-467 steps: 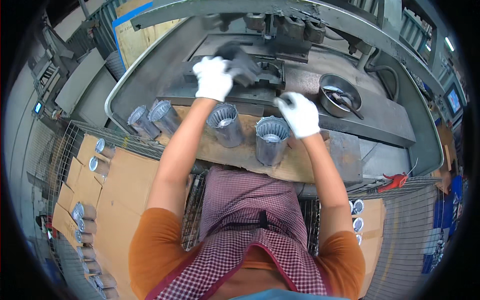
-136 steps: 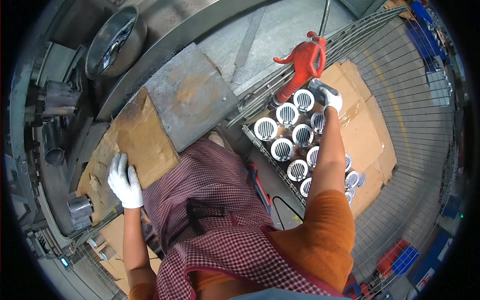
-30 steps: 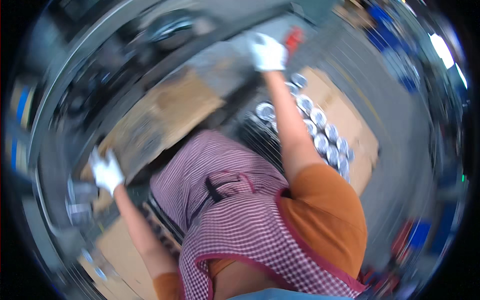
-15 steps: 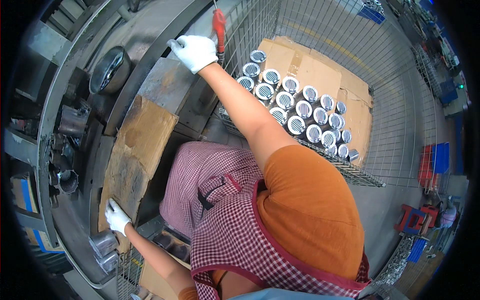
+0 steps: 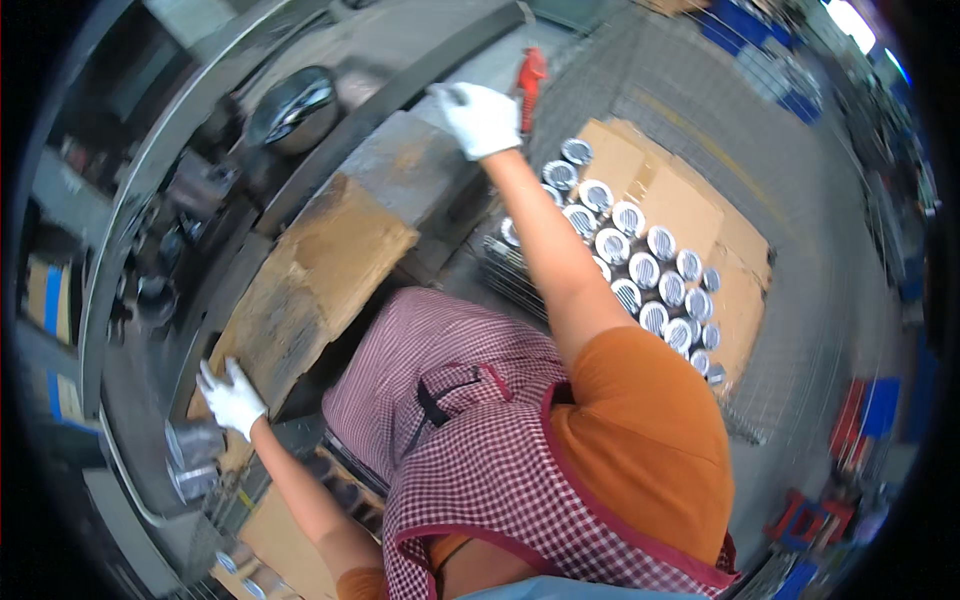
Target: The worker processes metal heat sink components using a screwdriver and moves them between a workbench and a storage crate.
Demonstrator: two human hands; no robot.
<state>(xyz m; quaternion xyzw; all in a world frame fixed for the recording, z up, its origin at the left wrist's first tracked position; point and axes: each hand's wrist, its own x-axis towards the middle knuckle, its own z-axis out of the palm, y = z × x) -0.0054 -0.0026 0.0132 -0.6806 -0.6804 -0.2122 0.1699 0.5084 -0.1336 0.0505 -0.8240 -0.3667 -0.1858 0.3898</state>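
L hand (image 5: pixel 232 398): gloved, fingers apart, nothing visible in grasp; lay on or just over the cardboard sheet (image 5: pixel 325 255), near its L end.
Metal cylinders, qty 2 (image 5: pixel 193 441): on their sides, side by side, just beyond L hand; no contact visible.
R hand (image 5: pixel 480 118): gloved, fingers partly curled; grasp couldn't be told (blur). Hung over or on far end of metal plate (image 5: pixel 400 160), near red air gun (image 5: pixel 530 75).
Slat-topped cylinders, approx. 20 (image 5: pixel 645 270): stood in rows on cardboard in wire cage (image 5: pixel 515 265), R side.
Step (judged): between pcs., neither hand visibly loaded.
Next move (judged): called for L hand to close round nearer cylinder w/o knocking its neighbour.
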